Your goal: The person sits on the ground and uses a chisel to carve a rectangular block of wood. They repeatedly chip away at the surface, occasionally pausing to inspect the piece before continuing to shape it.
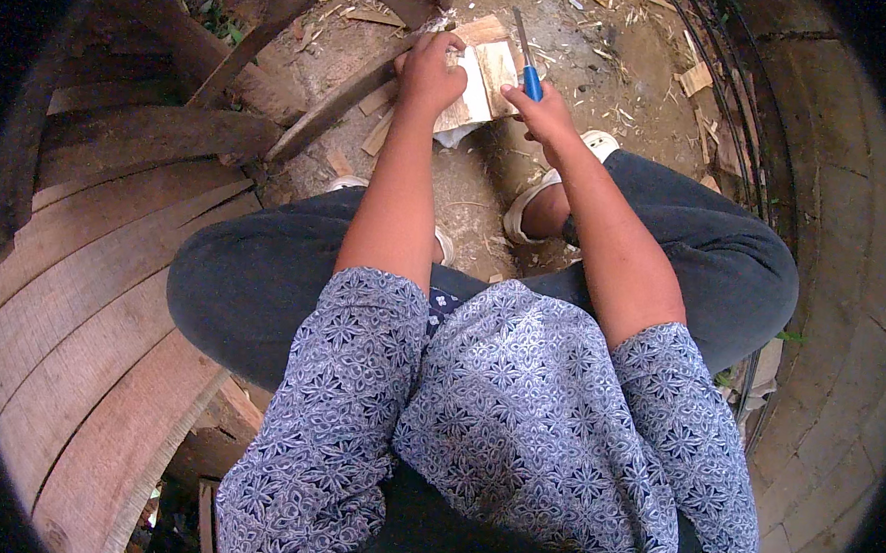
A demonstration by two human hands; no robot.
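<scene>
Over there, between the seated person's white shoes (533,203), a pale, rectangular wooden board (498,74) sits low above the brown dirt ground (584,74), which is littered with straw-coloured wood shavings (612,115). The left hand (432,80) is at its left edge, fingers bent, though I can't tell whether that grip pinches the wood; the right hand's (549,115) grip is closed round a slim blue-handled tool with a narrow metal shaft (531,82), pointing away beside the board's right edge.
</scene>
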